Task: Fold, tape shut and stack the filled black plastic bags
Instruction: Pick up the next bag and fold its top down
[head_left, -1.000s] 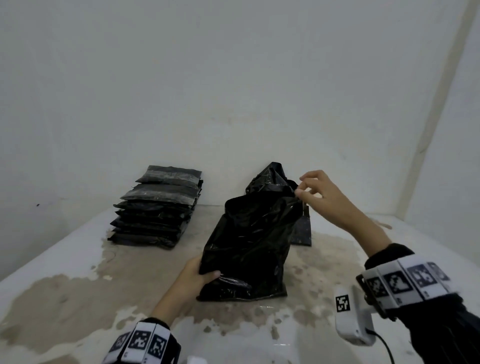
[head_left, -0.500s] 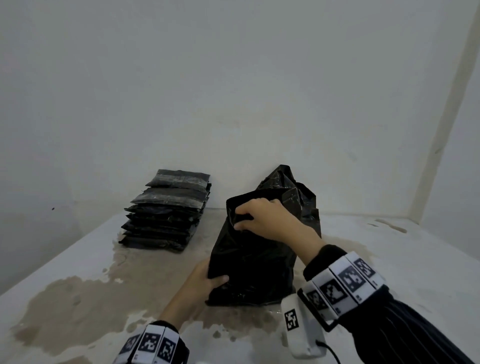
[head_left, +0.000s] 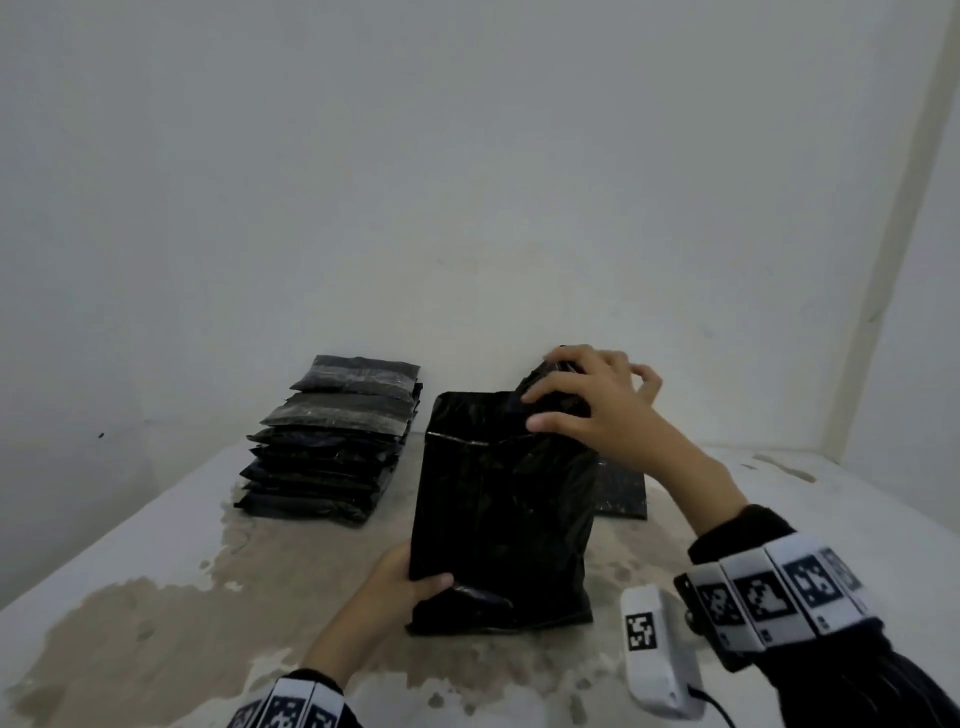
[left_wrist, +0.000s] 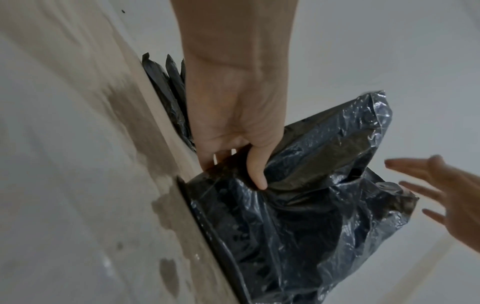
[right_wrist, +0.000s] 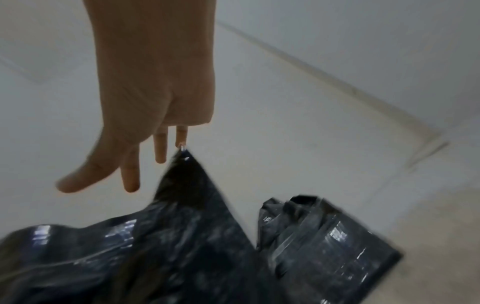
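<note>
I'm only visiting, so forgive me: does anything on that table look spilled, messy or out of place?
Yes. The white table carries large brownish, wet-looking patches spreading under the upright bag and toward the stack. Whether they are liquid or old stains, I cannot tell.

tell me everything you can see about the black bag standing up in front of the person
The black bag is glossy, crinkled thin plastic, standing upright on the stained white table, bulging at its base and looser above. Its top is unsealed, with one corner rising in a peak. The left hand grips its lower left corner, thumb across the front. The right hand rests on the top right with fingers spread. A stack of taped bags lies to its left, apart from it.
</note>
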